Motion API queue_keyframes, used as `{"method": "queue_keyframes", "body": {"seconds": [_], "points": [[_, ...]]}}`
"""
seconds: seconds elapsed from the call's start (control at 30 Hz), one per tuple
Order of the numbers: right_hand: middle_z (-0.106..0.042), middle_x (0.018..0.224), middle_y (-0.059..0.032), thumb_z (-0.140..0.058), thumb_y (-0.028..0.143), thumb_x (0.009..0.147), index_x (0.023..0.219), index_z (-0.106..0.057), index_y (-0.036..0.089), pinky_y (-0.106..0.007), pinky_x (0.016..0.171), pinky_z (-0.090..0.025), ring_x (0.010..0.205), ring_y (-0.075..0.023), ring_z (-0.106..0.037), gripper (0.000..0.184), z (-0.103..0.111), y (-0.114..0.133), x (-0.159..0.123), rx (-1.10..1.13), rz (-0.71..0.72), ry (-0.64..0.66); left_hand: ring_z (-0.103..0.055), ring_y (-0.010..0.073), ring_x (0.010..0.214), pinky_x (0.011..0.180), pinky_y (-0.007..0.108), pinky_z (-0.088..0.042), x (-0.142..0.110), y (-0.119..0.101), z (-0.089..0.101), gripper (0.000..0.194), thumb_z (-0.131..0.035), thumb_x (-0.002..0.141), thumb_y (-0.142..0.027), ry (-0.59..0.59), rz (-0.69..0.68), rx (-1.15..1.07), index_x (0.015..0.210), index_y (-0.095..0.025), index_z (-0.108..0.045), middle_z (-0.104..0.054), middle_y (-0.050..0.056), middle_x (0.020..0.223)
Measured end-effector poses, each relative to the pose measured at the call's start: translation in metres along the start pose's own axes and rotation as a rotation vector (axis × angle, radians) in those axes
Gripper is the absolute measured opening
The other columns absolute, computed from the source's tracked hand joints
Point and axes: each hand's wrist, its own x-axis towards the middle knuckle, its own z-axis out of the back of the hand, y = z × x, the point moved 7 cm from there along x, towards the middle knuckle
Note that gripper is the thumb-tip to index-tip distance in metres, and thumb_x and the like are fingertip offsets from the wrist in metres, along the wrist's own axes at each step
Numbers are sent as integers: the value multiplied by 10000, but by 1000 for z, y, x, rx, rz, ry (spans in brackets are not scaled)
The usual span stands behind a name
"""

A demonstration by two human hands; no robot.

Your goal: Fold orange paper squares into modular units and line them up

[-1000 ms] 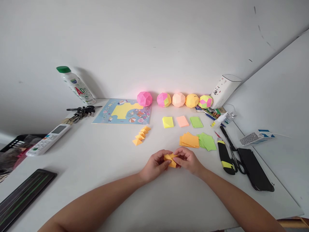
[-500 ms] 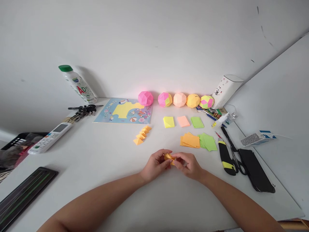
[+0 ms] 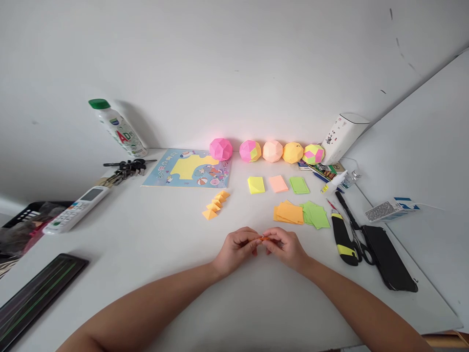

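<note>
Between my two hands is a small piece of folded orange paper (image 3: 264, 238), seen nearly edge-on and mostly covered by fingers. My left hand (image 3: 238, 249) pinches its left end, thumb in front. The right end is pinched by my right hand (image 3: 286, 247). Beyond my left hand, several folded orange paper units (image 3: 215, 205) lie in a slanting row. Past my right hand are a loose stack of orange paper squares (image 3: 288, 213) and a stack of green paper squares (image 3: 316, 215).
Yellow (image 3: 256, 185), pink (image 3: 279, 184) and green (image 3: 299, 185) note pads lie farther back. Several paper balls (image 3: 273, 151) line the wall. Scissors (image 3: 361, 249), a box cutter (image 3: 343, 239) and a black case (image 3: 388, 259) sit right; a tablet (image 3: 40, 293) and remote (image 3: 76, 209) left.
The orange paper has turned from showing its open, folded faces to a thin edge-on strip. My fingers have closed more tightly along it, and both hands stay in about the same place.
</note>
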Motion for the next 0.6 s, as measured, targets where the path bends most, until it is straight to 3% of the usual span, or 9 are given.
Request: {"method": "queue_keyframes", "body": {"seconds": [0.23, 0.6], "points": [[-655, 648, -15, -577, 353, 812, 809, -571, 173, -277, 530, -545, 530, -141, -627, 180, 1, -1, 1, 121, -144, 33, -554, 98, 598, 521, 230, -501, 1, -3, 1, 215, -581, 798, -336, -4, 20, -45, 867, -183, -713, -613, 74, 864], [-625, 604, -4, -570, 355, 816, 755, -583, 169, -250, 521, -523, 511, -125, -601, 196, -1, -3, 0, 104, -114, 27, -533, 77, 547, 538, 227, -483, 0, 2, 3, 193, -572, 806, -315, -2, 66, -43, 859, -194, -712, -645, 63, 878]]}}
